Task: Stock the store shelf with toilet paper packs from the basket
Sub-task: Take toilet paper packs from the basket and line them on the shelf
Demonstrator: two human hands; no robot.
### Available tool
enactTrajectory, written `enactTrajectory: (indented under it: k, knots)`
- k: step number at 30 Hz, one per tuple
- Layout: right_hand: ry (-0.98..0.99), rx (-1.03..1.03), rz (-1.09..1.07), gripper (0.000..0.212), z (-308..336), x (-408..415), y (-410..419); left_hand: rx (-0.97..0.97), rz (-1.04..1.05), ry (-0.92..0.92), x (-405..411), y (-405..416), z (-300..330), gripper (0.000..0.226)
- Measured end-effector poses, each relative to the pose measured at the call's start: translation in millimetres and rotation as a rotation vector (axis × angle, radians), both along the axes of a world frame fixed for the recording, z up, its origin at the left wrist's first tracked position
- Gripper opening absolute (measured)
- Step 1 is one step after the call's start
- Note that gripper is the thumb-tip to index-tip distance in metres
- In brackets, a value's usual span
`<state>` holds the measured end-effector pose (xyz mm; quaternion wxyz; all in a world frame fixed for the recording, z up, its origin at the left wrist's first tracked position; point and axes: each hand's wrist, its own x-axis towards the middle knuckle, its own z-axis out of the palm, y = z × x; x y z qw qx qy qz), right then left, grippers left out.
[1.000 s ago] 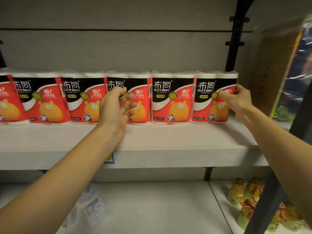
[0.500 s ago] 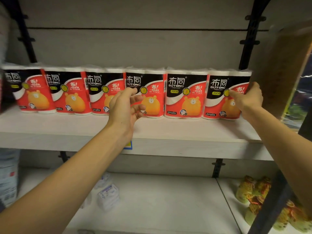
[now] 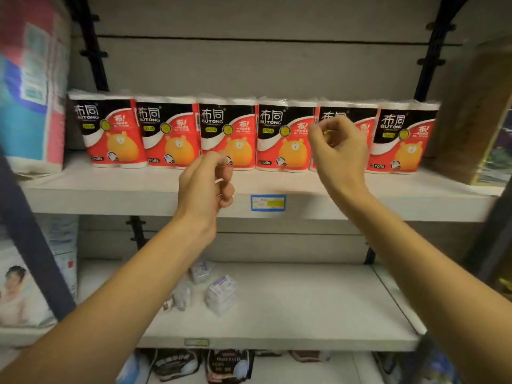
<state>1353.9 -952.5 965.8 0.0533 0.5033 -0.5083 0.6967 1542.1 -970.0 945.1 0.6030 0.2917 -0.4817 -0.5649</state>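
Hovering in front of the shelf [image 3: 138,195] edge, left hand [image 3: 205,187] and right hand [image 3: 339,153] both have fingers loosely curled, holding nothing, while six toilet paper packs [image 3: 227,137] stand side by side at the back, leaving a bare strip of board along the front lip.

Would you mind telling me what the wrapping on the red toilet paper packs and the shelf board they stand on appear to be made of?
The toilet paper packs look wrapped in thin glossy plastic film: it wrinkles at the top over the white rolls, and the print has a sheen. The shelf board looks like matte white painted or laminated board, perhaps coated metal; its face is flat and dull with no visible grain, so I cannot say which.
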Motion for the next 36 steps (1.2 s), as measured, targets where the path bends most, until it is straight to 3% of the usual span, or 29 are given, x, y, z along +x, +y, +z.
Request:
enactTrajectory:
  k: [5,10,16,24,28,36]
  knots:
    - [-0.008,0.079,0.095,0.015,-56,95,19,-0.04,0.033,-0.115,71,14,-51,0.028]
    - [-0.027,0.184,0.059,0.027,-140,148,42,-0.047,-0.016,-0.211,111,30,-137,0.031]
    - [-0.017,0.454,0.103,0.013,-259,166,81,0.081,-0.078,-0.357,130,54,-268,0.033]
    - [-0.107,0.918,0.087,0.012,-478,155,142,0.349,-0.143,-0.641,151,105,-497,0.021]
    - [-0.169,1.176,0.063,0.007,-611,150,181,0.481,-0.149,-0.752,156,148,-620,0.025]
    - [-0.161,1.539,0.125,0.006,-848,163,235,0.57,-0.298,-0.972,171,205,-849,0.019]
